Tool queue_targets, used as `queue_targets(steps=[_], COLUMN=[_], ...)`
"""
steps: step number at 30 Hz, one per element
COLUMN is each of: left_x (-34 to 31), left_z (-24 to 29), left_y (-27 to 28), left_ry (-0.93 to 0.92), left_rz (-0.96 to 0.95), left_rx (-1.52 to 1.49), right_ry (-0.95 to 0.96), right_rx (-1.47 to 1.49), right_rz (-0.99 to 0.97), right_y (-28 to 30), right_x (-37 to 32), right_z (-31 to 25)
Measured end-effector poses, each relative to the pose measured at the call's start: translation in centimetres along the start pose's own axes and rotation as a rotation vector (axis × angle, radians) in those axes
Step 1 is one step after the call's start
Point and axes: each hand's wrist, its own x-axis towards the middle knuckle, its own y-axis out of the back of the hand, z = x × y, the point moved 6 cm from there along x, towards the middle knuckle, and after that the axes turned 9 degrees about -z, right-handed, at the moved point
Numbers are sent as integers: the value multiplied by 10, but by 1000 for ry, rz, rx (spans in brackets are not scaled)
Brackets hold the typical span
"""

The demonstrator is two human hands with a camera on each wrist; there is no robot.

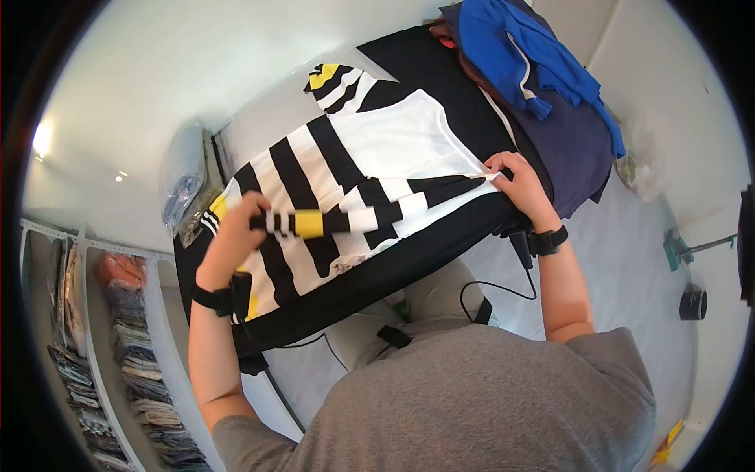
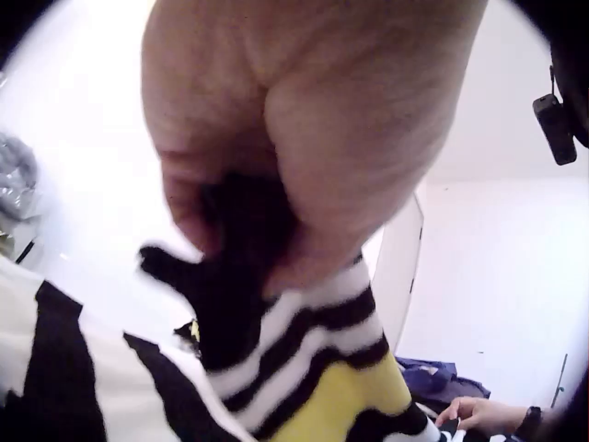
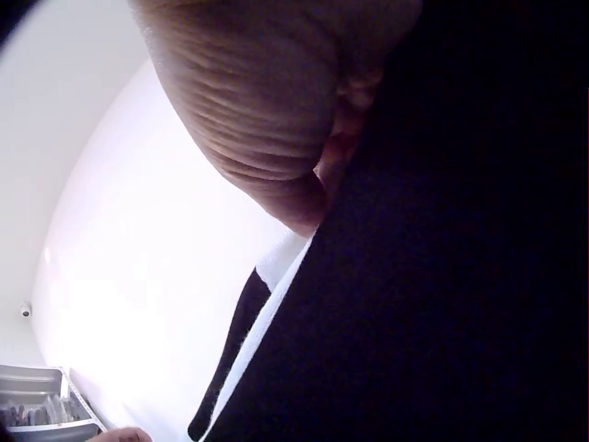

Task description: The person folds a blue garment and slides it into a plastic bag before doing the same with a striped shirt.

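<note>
the left hand (image 2: 304, 120) pinches the black end (image 2: 230, 313) of a striped sleeve (image 2: 304, 341) with a yellow band (image 2: 336, 401); far right, the right hand (image 2: 490, 415) shows near dark-blue cloth (image 2: 442, 378).

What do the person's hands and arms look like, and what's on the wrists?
The left hand and right hand are gloveless. The person wears short grey sleeves. The left wrist strap and right wrist strap are black, each with a small black device; a thin black cable trails from the right one.
</note>
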Motion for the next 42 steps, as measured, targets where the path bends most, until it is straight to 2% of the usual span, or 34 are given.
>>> queue_targets(steps=[1,2,3,5,6,8,9,13,16,20,23,25,27,28,30,33,35,37,38,40,41,42], left_x=[2,1,-8,-27,-33,-39,-40,-47,-48,-53,-65,-67,-70,-73,-81,-87,-94,-104,-110,-125,-135,-143], left_z=[14,30,34,49,45,33,27,-18,-29,12,10,4,-22,-38,-40,-38,-27,-20,-22,-27,-33,-40], left_y=[15,32,43,50,47,25,9,-56,-56,-15,-16,-29,-47,-58,-57,-48,-32,-17,-7,19,34,49], left_ry=[-33,-230,-197,-262,-262,-268,-332,-207,-98,-184,-240,-229,-184,-101,-17,80,106,143,153,181,191,254], left_rz=[118,324,471,630,624,484,425,-8,15,428,513,405,255,105,90,78,222,224,218,194,202,189], left_rx=[10,175,189,343,341,581,561,407,368,633,781,751,580,508,476,452,374,341,288,209,268,266], right_ry=[3,-6,-16,-41,-63,-71,-75,-64,-73,-54,-1,-8,41,7,-46,-8,-3,-155,-153,-233,-258,-229], right_rx=[-1,6,13,13,12,17,22,29,30,7,-4,-24,-10,4,8,-55,-32,124,155,-29,-123,-181], right_rz=[-4,4,14,-19,-50,-53,-55,-51,-56,-21,-9,-11,-54,-29,-14,-16,-62,-203,-245,-333,-378,-441], right_y=[-1,-1,-1,-1,-2,-1,-2,-2,-2,-4,-3,-3,-9,-7,-6,-6,-2,-1,3,18,26,32], right_x=[1,0,-1,0,0,0,0,0,0,1,0,1,7,4,2,1,0,-2,-3,-2,1,9], right_z=[-1,-1,0,2,4,4,4,0,1,5,-1,-3,-6,-2,3,-2,1,6,7,-7,-15,-38])
